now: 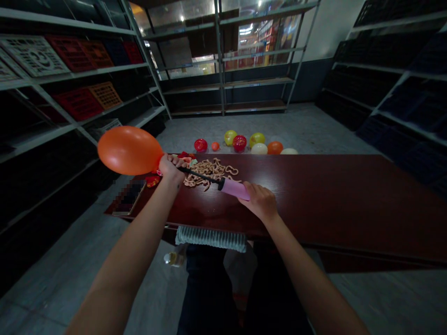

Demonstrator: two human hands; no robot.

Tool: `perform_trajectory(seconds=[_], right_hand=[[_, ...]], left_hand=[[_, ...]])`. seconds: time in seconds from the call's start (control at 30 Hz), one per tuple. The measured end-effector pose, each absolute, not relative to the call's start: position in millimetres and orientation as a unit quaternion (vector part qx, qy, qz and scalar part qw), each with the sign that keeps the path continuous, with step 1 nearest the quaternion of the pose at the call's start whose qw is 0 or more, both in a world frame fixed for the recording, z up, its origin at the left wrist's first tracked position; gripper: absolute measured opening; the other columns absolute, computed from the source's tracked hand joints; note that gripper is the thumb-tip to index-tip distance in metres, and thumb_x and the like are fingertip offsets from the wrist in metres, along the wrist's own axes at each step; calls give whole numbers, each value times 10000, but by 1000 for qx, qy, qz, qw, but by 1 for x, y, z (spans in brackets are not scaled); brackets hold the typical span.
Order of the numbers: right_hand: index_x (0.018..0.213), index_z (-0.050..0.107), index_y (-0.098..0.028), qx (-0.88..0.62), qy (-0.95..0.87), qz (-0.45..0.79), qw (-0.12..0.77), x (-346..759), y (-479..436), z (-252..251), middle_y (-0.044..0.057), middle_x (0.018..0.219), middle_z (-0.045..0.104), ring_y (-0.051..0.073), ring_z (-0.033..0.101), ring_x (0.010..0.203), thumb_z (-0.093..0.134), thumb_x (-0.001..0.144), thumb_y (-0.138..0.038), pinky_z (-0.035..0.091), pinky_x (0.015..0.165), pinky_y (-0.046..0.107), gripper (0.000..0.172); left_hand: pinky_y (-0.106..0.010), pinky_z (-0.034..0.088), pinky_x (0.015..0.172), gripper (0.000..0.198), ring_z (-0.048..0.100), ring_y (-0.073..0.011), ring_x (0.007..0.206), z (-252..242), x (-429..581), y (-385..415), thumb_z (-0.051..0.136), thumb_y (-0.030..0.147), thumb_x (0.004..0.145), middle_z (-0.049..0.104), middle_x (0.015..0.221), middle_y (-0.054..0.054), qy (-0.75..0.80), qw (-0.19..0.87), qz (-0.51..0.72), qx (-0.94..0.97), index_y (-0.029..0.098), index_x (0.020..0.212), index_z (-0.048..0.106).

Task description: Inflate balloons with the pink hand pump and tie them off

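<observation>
Tightly clenched, the left hand [171, 166] pinches the neck of the orange balloon [129, 150] onto the thin black end of the hand pump [232, 188]. The balloon is blown up and swells out to the left of the fist, in the air over the table's left end. The right hand [260, 201] is closed around the rear of the pump's pink barrel, low over the dark red table [331, 200]. The pump slants between the two hands. Any print on the barrel is too small to tell.

Under the black rod lies a heap of limp peach balloons [209, 168] on the tabletop. A limp red scrap [152, 181] lies just beside the left wrist. Further left, near the table's corner, lies a flat thing [128, 197] whose face is blurred out and cannot be read. A ribbed grey cloth [210, 238] hangs at the near edge of the table, between the forearms.

Beyond the table's far edge, a row of blown-up balloons [239, 143] rests on the floor: red, orange, yellow-green and white. On the left, metal shelves [87, 72] hold a white crate [33, 55], red crates [71, 52] and an orange crate [104, 94]. None of them shows writing that can be read in the dim light.
</observation>
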State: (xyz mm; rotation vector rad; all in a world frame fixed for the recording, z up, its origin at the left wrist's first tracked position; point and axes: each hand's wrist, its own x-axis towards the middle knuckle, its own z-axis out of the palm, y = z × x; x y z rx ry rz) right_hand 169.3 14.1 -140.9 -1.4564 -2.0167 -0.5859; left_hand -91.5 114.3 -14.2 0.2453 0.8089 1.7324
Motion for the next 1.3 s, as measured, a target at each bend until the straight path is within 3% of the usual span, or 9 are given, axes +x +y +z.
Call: perform_trajectory(seconds=[0.17, 0.37, 0.7, 1.1, 1.3], right_hand=[[1072, 640, -187, -561, -730, -190, 340, 176, 17, -148, 39, 832, 715, 187, 646, 686, 668, 800, -400, 389, 625, 297, 347], [1090, 639, -181, -592, -719, -137, 336, 184, 21, -154, 55, 863, 720, 198, 655, 714, 683, 782, -404, 394, 625, 301, 383], [1094, 632, -182, -623, -692, -130, 341, 186, 21, -155, 57, 892, 727, 199, 662, 727, 674, 775, -455, 375, 609, 289, 422], [1098, 641, -187, -567, -740, -204, 298, 175, 13, -145, 48, 814, 696, 175, 617, 687, 592, 860, -447, 358, 633, 295, 356], [1114, 631, -184, -551, -746, -219, 303, 173, 11, -145, 49, 840, 700, 178, 622, 726, 579, 872, -444, 370, 650, 297, 359]], left_hand=[[-216, 206, 372, 477, 205, -59, 314, -2, -80, 113, 421, 414, 983, 204, 434, 87, 317, 558, 753, 146, 205, 625, 184], [-223, 202, 360, 509, 215, -61, 319, -2, -35, 108, 450, 451, 977, 217, 430, 78, 298, 546, 762, 180, 204, 592, 227], [-239, 187, 345, 526, 219, -68, 318, -50, 46, 96, 448, 443, 986, 235, 429, 66, 253, 589, 736, 219, 204, 558, 258], [-226, 201, 379, 475, 213, -66, 320, -37, -25, 95, 400, 386, 990, 215, 436, 72, 329, 598, 715, 151, 199, 590, 225], [-239, 212, 375, 462, 204, -77, 320, -6, -75, 98, 346, 349, 1005, 207, 428, 64, 320, 581, 734, 148, 206, 591, 202]])
